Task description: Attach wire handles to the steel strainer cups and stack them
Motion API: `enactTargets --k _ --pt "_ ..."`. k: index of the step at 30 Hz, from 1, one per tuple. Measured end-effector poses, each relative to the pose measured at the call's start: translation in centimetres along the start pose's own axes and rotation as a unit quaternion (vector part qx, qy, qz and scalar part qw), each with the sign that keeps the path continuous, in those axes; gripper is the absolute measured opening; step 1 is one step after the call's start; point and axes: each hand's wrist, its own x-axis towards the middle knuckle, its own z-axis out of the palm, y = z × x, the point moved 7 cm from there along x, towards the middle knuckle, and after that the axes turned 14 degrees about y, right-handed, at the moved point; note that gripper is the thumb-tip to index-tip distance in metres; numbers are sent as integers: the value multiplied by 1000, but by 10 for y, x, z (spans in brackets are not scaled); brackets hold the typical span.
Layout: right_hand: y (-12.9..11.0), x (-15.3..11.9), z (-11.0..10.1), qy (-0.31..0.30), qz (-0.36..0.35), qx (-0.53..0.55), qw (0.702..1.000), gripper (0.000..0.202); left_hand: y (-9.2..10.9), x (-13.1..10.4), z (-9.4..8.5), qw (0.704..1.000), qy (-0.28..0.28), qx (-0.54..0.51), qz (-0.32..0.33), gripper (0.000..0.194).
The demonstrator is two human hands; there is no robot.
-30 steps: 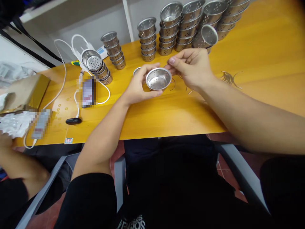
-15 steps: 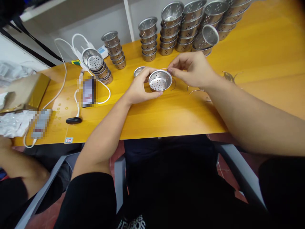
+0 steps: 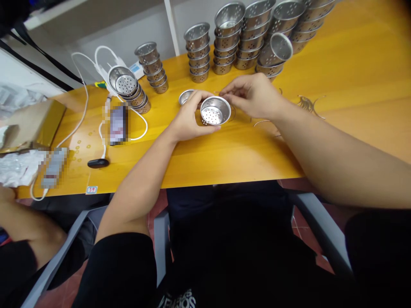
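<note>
At twelve o'clock, above the table (image 3: 205, 162), a perforated metal cup (image 3: 215, 113) is gripped by the left hand (image 3: 188, 119), its mouth tilted toward the wearer, while near its one o'clock rim a thin, barely visible wire (image 3: 217, 92) is pinched by the right hand (image 3: 252, 97).

The yellow-orange worktop (image 3: 237, 158) carries, along its rear side, stacks of perforated metal cups (image 3: 199, 53) — two to the left, a closer row to the right — with a single cup (image 3: 185, 97) positioned forward of these. Loose curved wires (image 3: 306, 103) lie on the right-hand area. The left-hand area holds a cardboard box (image 3: 35, 124), crumpled clear plastic (image 3: 24, 167), white cables (image 3: 86, 100), two pixelated devices (image 3: 117, 124), a small black object (image 3: 98, 163), several small rings (image 3: 77, 152) and, at the front edge, a label (image 3: 91, 189) marked "39".
</note>
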Motion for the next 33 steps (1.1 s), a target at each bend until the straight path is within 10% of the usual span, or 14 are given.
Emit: enactTargets --k 11,18,33 --pt "37 15 -1 112 -64 77 989 48 -70 7 5 991 103 -2 83 104" --pt "20 10 -5 142 -70 100 982 89 -55 5 3 994 87 -18 69 97" --pt "-10 -1 5 123 -66 186 973 74 -88 2 22 991 73 -51 98 109"
